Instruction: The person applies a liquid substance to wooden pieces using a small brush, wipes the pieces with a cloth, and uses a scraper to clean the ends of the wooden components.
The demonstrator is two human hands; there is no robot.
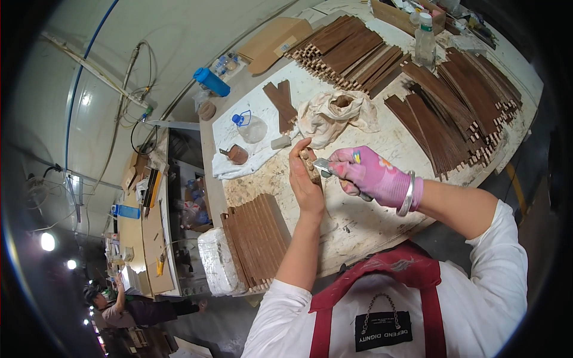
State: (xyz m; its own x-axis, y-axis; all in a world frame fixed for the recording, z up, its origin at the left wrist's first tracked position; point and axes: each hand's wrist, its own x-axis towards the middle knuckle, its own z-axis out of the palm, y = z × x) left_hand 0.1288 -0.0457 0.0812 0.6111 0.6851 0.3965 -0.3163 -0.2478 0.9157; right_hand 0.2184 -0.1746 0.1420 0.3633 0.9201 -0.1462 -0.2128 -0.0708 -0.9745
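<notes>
My bare left hand (308, 192) is wrapped round a dark brown wooden slat (310, 166), seen end-on with its pale tenons toward me. My right hand (375, 174), in a pink glove with a flower print, grips a flat metal blade (323, 164) whose tip meets the slat's end. Most of the blade's handle is hidden by the glove. Just beyond my left hand lie a grey block (280, 142) and a crumpled, stained cloth (334, 114). Two crossed slats (282, 104) rest further back on the white sheet.
Stacked slats (258, 238) stand near left beside a white wrapped block (218, 262); more stacks lie at the back (349, 51) and right (456, 113). A clear bottle (252, 129), brown cup (237, 154), blue bottle (212, 82) and tall bottle (425, 43) stand around. Another person (128, 307) works at far left.
</notes>
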